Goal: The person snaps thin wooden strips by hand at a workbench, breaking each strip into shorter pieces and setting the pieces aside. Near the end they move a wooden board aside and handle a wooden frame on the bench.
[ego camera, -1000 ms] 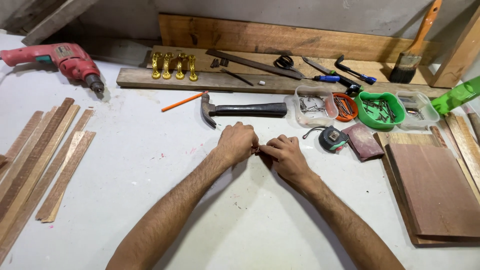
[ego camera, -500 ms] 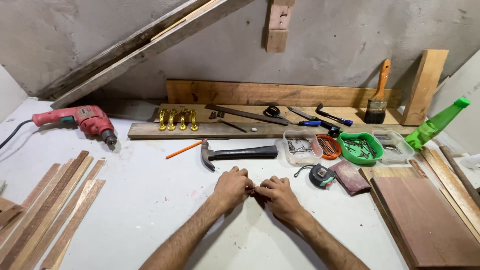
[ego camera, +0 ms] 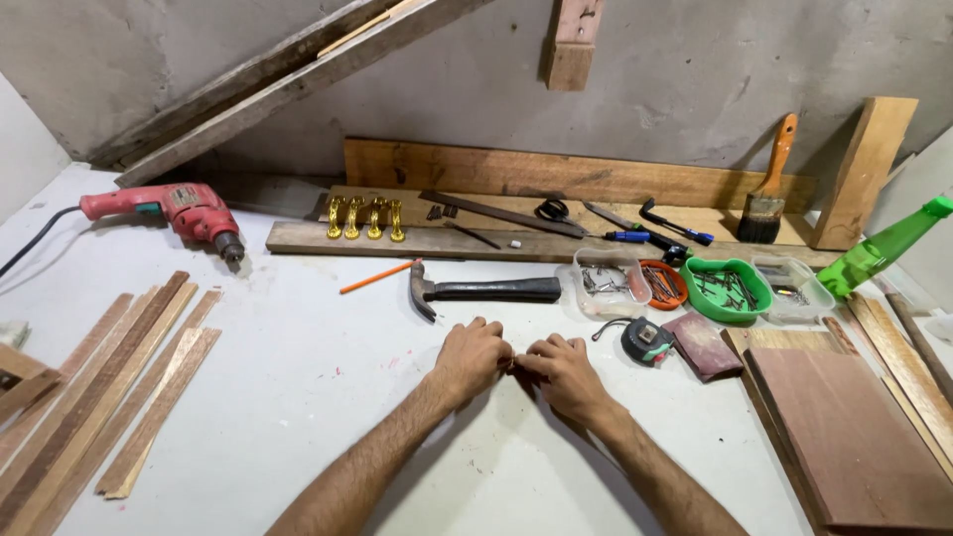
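Note:
My left hand (ego camera: 473, 357) and my right hand (ego camera: 564, 373) rest on the white tabletop (ego camera: 298, 377), knuckles up and fingers curled. Their fingertips meet over a small brown piece (ego camera: 513, 365), too small to identify, which seems pinched between them. A hammer (ego camera: 486, 290) with a black handle lies just beyond the hands. A tape measure (ego camera: 643, 339) sits close to the right of my right hand.
A red drill (ego camera: 179, 210) lies at the far left, with thin wood strips (ego camera: 109, 387) in front of it. Brown boards (ego camera: 854, 437) are stacked at right. Tubs of screws (ego camera: 730, 288), a brush (ego camera: 769, 199), gold fittings (ego camera: 362, 216), an orange pencil (ego camera: 375, 277) and hand tools line the back plank.
The view has tilted up, showing more of the wall and leaning planks. Both hands stay together at the same spot on the table.

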